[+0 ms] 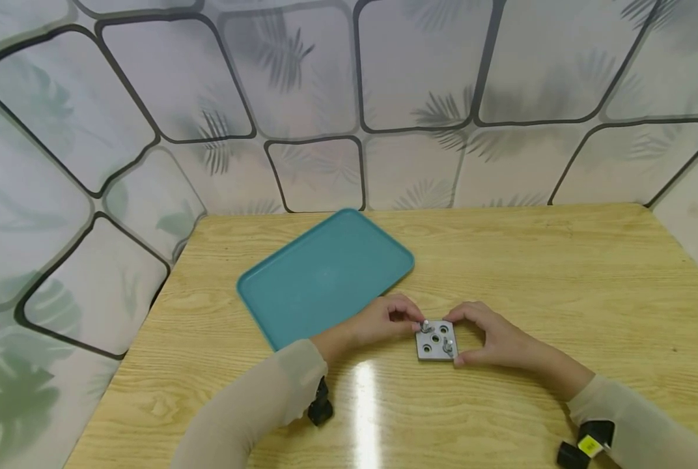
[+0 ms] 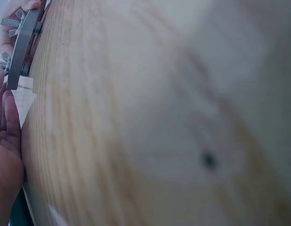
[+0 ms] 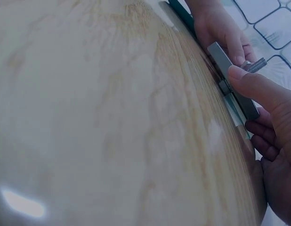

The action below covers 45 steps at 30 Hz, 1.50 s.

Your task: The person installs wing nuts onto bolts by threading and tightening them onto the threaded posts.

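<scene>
A square grey metal plate (image 1: 437, 352) with several holes lies in front of me, right of the table's middle. Two bolts stand up through opposite corners, each carrying a wing nut; one wing nut (image 1: 448, 346) sits at the near right. My left hand (image 1: 384, 319) pinches the other wing nut (image 1: 426, 327) at the far left corner with thumb and fingertips. Thumb and fingers of my right hand (image 1: 498, 335) span the plate's right side and grip its edges. In the left wrist view, bolt heads show beneath the plate (image 2: 20, 52), which is raised on them.
A teal tray (image 1: 325, 273) lies at an angle behind my left hand, its near edge partly covered by that forearm. The wooden table (image 1: 548, 273) reaches back to a patterned fabric wall (image 1: 419, 71). Black wrist cameras are strapped to both sleeves.
</scene>
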Motion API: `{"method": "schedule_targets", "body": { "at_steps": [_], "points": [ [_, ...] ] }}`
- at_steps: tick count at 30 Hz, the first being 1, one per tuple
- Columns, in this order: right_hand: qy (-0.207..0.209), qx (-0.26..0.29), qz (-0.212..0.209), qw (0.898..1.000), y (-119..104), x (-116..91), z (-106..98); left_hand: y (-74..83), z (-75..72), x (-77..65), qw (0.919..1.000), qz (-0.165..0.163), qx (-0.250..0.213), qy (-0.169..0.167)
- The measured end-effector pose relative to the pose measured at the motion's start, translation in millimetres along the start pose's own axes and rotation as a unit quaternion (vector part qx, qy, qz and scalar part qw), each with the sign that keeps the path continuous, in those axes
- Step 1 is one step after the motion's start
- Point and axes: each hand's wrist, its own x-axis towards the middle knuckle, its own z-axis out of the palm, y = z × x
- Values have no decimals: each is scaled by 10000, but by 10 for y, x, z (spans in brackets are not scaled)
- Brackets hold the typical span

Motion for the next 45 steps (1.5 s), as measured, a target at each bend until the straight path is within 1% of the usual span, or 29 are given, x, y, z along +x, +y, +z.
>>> {"method": "schedule_targets", "body": {
  "at_steps": [3, 7, 11, 15, 32, 38, 42, 45],
  "points": [
    [-9, -22, 30, 10000, 9, -4, 4, 6, 13, 5, 9999, -133, 52, 98],
    [-9, -47, 48, 10000, 19, -4, 3, 32, 28, 12, 9990, -344, -1, 278],
    [-8, -62, 30, 10000, 17, 0, 0, 30, 36, 27, 9983, -455, 7, 364],
    [-11, -47, 3, 10000, 8, 1, -2, 24, 45, 33, 9979, -496, -24, 411],
    [-17, -46, -23, 10000, 16, -7, -9, 5, 57, 46, 9969, -616, 48, 479],
    [-28, -61, -13, 10000, 11, -5, -13, 22, 59, 38, 9967, -648, 62, 479],
    [-59, -80, 25, 9999, -8, 2, -19, 41, 49, 49, 9963, -713, -51, 467],
    [-77, -65, 51, 9999, -22, 2, -27, 49, 35, 63, 9960, -765, -224, 404]
  ]
}}
